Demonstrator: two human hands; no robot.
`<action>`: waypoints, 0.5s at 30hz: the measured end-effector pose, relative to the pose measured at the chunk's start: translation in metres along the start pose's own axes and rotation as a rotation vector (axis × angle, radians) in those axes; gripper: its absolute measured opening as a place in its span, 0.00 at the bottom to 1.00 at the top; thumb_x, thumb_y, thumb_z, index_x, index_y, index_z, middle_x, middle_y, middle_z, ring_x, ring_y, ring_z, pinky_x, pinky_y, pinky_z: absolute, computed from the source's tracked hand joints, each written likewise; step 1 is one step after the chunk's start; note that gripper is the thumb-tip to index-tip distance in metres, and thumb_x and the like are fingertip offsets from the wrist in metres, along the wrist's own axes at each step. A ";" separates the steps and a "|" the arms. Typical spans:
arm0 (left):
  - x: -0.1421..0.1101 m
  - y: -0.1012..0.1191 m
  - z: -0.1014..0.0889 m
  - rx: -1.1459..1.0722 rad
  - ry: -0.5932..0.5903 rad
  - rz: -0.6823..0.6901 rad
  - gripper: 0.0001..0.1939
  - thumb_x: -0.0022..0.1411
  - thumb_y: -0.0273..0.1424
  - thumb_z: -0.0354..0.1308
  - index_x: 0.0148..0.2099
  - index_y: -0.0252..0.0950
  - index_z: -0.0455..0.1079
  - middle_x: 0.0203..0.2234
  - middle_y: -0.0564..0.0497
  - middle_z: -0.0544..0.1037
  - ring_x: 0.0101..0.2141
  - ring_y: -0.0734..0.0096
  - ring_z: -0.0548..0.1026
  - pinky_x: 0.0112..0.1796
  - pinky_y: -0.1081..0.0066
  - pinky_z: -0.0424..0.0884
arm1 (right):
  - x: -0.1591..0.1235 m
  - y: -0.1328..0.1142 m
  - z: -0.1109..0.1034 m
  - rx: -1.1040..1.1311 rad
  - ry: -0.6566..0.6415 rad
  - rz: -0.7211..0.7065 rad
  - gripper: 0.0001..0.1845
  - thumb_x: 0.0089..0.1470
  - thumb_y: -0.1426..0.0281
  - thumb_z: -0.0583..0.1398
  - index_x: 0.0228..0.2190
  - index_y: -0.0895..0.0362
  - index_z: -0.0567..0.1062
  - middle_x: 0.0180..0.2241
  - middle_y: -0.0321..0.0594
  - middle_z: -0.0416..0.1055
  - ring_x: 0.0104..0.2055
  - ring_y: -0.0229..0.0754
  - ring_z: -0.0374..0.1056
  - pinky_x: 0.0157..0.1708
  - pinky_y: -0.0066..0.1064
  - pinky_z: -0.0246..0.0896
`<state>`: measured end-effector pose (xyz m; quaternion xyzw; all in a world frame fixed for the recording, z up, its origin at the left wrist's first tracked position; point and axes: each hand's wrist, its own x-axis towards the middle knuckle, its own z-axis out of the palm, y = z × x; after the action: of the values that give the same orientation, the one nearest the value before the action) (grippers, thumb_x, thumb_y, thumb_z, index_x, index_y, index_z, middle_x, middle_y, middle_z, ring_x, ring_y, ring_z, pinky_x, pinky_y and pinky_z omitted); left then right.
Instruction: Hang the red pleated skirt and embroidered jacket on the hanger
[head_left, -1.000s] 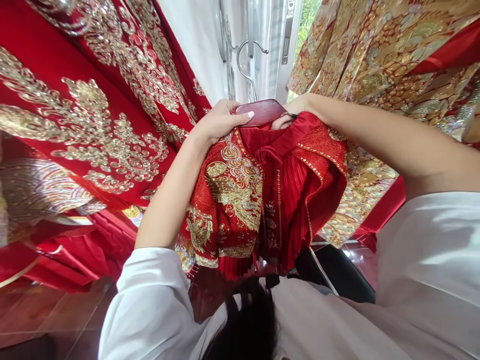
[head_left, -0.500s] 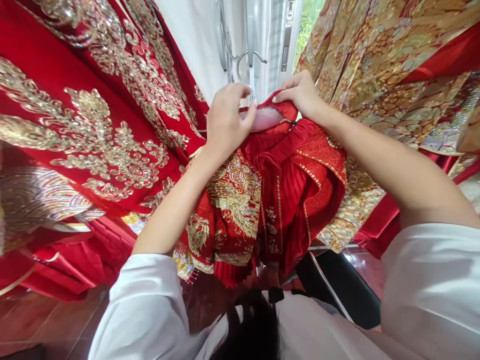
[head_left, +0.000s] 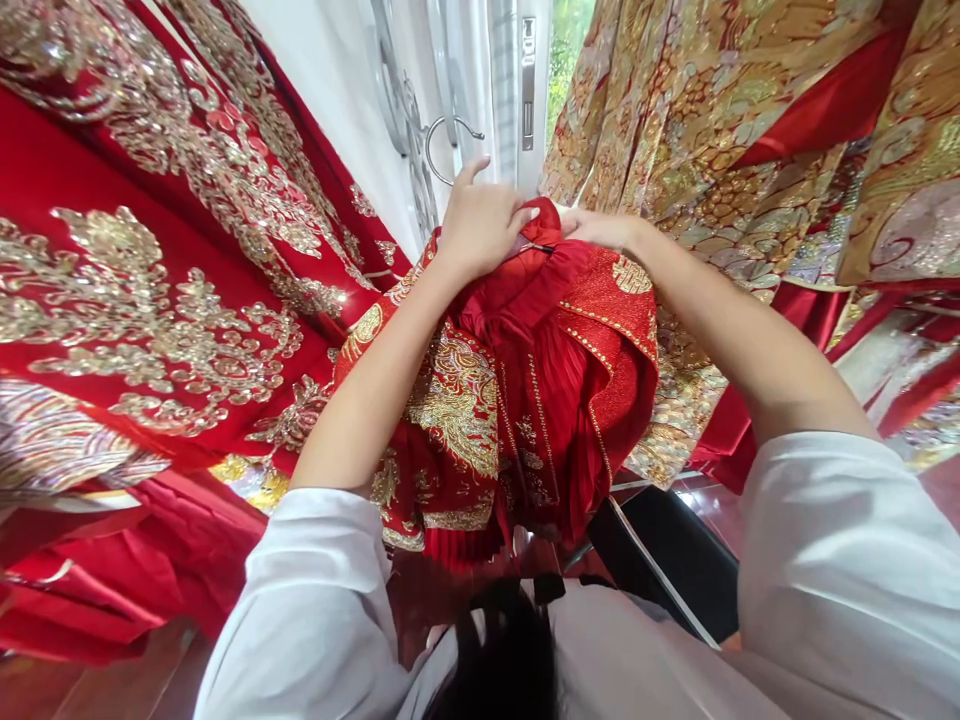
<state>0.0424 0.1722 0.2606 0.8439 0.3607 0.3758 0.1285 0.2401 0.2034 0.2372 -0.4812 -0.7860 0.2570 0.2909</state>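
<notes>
Hidden at the collar: the left hand (head_left: 484, 228) is covering the base of the metal hook (head_left: 442, 150) and much of the neckline; the hanger body is barely showing.
Hidden fingertips: the right hand (head_left: 598, 229) is reaching in from the right, its fingertips disappearing at the far side of the raised collar (head_left: 541, 220).
Cut off: the gold patterned garments (head_left: 675, 130) on the right and the red gown (head_left: 120, 290) on the left are running out of view.
Hard to make out: the lower hem of the red garment (head_left: 457, 400) is sinking into shadow over the dark tiled floor (head_left: 420, 600).
Garment look: it is showing red cloth, dense gold embroidery on the left panel, beaded gold edging, a pleated layer in the middle and a curling right panel.
Garment place: it is hanging in the centre, below and between the hands, the hook rising at its far side.
Left hand state: it is bending over the collar, one finger pointing up; whether it is gripping, I cannot tell.
Right hand state: it is touching the collar area, its grip staying unclear.
Near right: a black object (head_left: 675, 560) is lying below the garments.
</notes>
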 end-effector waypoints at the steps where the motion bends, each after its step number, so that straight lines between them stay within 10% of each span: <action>1: -0.001 0.000 0.000 -0.037 -0.013 -0.017 0.08 0.50 0.35 0.56 0.22 0.41 0.64 0.37 0.49 0.76 0.58 0.54 0.59 0.61 0.62 0.48 | -0.002 0.004 0.002 0.001 -0.046 0.012 0.14 0.45 0.61 0.60 0.21 0.60 0.70 0.22 0.35 0.71 0.31 0.37 0.67 0.36 0.33 0.64; 4: 0.001 0.007 -0.001 0.001 -0.015 -0.035 0.05 0.47 0.35 0.59 0.24 0.42 0.66 0.34 0.48 0.77 0.59 0.52 0.57 0.56 0.61 0.57 | -0.005 0.003 0.001 -0.015 0.053 -0.022 0.11 0.45 0.64 0.61 0.21 0.59 0.69 0.23 0.33 0.71 0.29 0.35 0.64 0.36 0.30 0.63; 8: 0.021 0.017 0.002 0.244 0.017 -0.001 0.12 0.41 0.38 0.66 0.26 0.40 0.68 0.27 0.46 0.74 0.51 0.46 0.66 0.49 0.60 0.62 | -0.011 -0.013 -0.026 -0.114 0.616 -0.205 0.03 0.42 0.72 0.61 0.22 0.56 0.69 0.25 0.35 0.69 0.28 0.34 0.60 0.31 0.27 0.60; 11: 0.039 0.019 0.010 0.287 -0.061 0.107 0.11 0.46 0.38 0.64 0.25 0.38 0.67 0.20 0.53 0.69 0.38 0.60 0.70 0.44 0.64 0.66 | -0.019 -0.013 -0.042 -0.162 0.923 -0.349 0.04 0.41 0.73 0.62 0.23 0.58 0.70 0.24 0.34 0.66 0.26 0.34 0.59 0.27 0.27 0.58; 15: 0.047 0.016 0.016 0.138 -0.098 0.259 0.07 0.52 0.31 0.56 0.23 0.39 0.65 0.15 0.57 0.63 0.30 0.70 0.66 0.40 0.67 0.70 | -0.024 0.020 -0.025 -0.207 0.682 -0.366 0.10 0.50 0.61 0.62 0.27 0.56 0.74 0.26 0.33 0.71 0.27 0.33 0.63 0.30 0.27 0.66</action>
<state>0.0838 0.1951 0.2824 0.9075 0.2672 0.3219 0.0383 0.2784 0.1927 0.2361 -0.4178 -0.7388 -0.0539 0.5261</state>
